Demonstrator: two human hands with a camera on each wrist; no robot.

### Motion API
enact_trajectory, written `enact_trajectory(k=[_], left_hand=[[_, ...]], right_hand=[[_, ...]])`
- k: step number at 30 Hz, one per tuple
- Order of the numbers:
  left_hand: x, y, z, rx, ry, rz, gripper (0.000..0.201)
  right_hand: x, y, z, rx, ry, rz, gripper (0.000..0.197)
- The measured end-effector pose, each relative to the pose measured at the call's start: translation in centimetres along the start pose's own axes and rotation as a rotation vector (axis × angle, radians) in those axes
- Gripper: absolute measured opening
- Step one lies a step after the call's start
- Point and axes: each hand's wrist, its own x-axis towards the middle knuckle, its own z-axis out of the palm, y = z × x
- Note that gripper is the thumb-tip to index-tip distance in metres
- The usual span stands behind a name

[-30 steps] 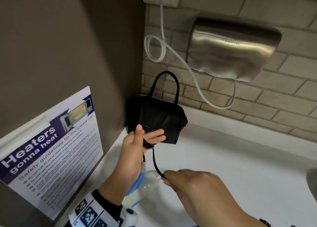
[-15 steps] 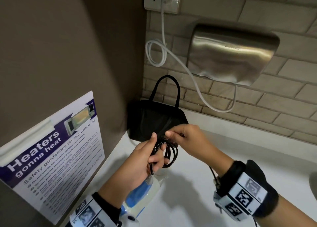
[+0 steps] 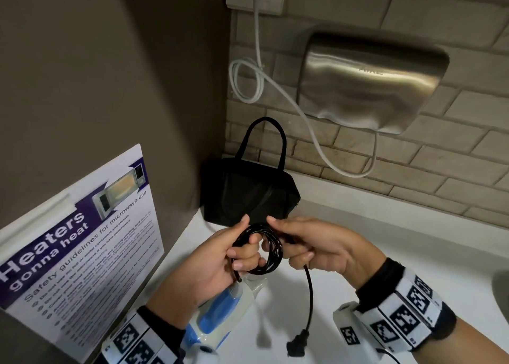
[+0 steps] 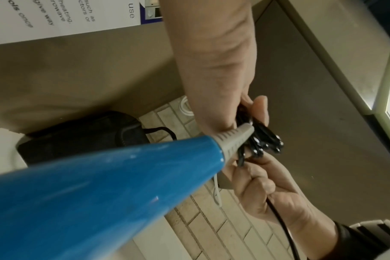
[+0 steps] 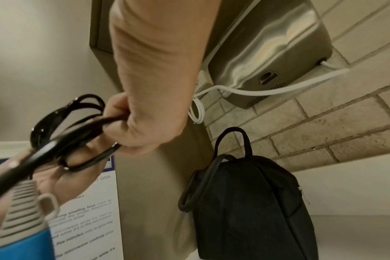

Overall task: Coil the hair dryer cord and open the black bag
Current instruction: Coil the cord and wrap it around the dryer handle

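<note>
Brick-walled counter [image 3: 358, 253]: my left grip [image 3: 220, 256] clamps the coiled cord [image 3: 264, 249], right grip [image 3: 311, 246] pinches its tail; plug [image 3: 297, 343] dangles unwound below; black bag [image 3: 248, 195] beyond, seemingly unopened.

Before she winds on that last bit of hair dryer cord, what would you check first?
1. Coil gripped by left hand: ok.
2. Right hand holding the loose cord: ok.
3. Tail and plug hanging free, unsnagged: ok.
4. Hair dryer secured: cannot tell, partly hidden.
5. Black bag within reach, upright: ok.
6. Bag opened: not ok, looks shut.
</note>
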Motion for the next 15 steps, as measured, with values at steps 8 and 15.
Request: enact_trajectory(k=[8, 15], left_hand=[[0.21, -0.83, 0.21, 0.071, 0.072, 0.088, 0.041], [0.71, -0.75, 0.6, 0.053, 0.148, 0.106, 0.038]], right_hand=[[0.22, 0.68, -0.54, 0.131, 0.004, 0.011, 0.021], [-0.38, 0.68, 0.08, 0.206, -0.135, 0.063, 0.043]])
